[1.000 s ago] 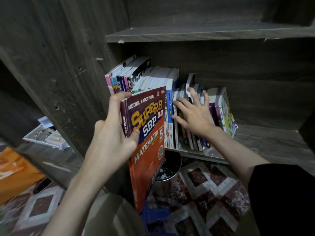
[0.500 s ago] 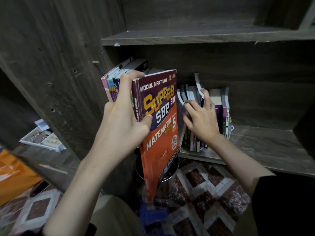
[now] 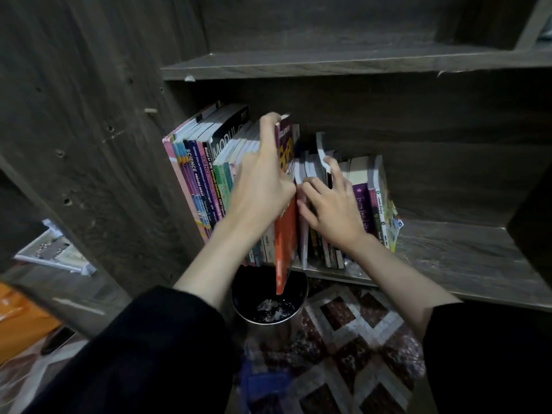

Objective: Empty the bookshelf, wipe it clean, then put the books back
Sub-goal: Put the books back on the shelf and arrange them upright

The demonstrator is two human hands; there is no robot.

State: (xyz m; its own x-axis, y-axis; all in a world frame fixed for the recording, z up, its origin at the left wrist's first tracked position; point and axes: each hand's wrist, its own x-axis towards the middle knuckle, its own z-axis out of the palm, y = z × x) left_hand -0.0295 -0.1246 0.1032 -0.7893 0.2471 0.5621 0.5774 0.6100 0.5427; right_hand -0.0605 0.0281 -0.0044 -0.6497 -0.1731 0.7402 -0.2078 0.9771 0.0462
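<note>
A dark wooden shelf (image 3: 466,258) carries a row of books (image 3: 197,174) standing at its left end.

Left hand (image 3: 263,186) raised, fingers (image 3: 268,124) clamped on a book (image 3: 285,234), right hand (image 3: 331,210) beside it, fingers spread, both forearms outstretched.

One view only: head-worn, wide-angle (verticals lean toward the frame edges). Faces forward and down into the shelf (image 3: 466,258), near enough that the left hand (image 3: 260,186) and right hand (image 3: 331,210) reach the books (image 3: 206,174). Forearms enter from the bottom edge; floor (image 3: 343,324) shows under the shelf.
</note>
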